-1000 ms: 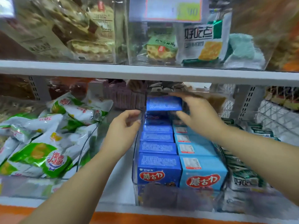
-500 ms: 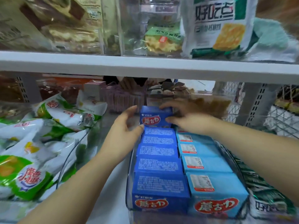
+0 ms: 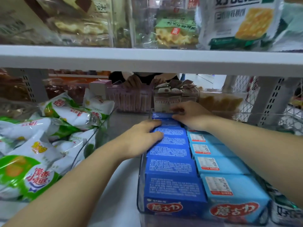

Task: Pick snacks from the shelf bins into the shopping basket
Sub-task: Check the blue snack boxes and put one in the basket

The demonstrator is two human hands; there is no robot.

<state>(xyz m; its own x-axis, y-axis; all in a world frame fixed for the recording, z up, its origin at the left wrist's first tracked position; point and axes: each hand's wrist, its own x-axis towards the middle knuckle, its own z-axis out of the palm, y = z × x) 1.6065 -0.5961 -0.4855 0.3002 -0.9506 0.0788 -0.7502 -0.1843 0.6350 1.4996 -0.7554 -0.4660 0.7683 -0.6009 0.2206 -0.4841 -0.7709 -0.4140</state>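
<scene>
While both arms are reaching under the upper shelf board (image 3: 147,58), the two hands are resting at the far end of a clear bin (image 3: 140,185) that is standing on the lower shelf (image 3: 124,123). The bin is holding two rows of snack boxes: dark blue boxes (image 3: 172,164) on the left and light blue boxes (image 3: 226,166) on the right, packed closely from near to far.

The left hand (image 3: 141,138) is lying on top of the dark blue row, with fingers nearly straight and the thumb pressing on a box top; it is holding nothing.

The right hand (image 3: 191,117) is reaching further, and its fingers are stretching to the left over the farthest dark blue box (image 3: 161,115), with the thumb on the near side of it. I cannot tell if this hand is gripping the box or only touching it.

To the left of the bin, green and white snack bags (image 3: 32,161) are lying in a heap. On the shelf above, a cracker packet (image 3: 237,22) is standing at the right.
</scene>
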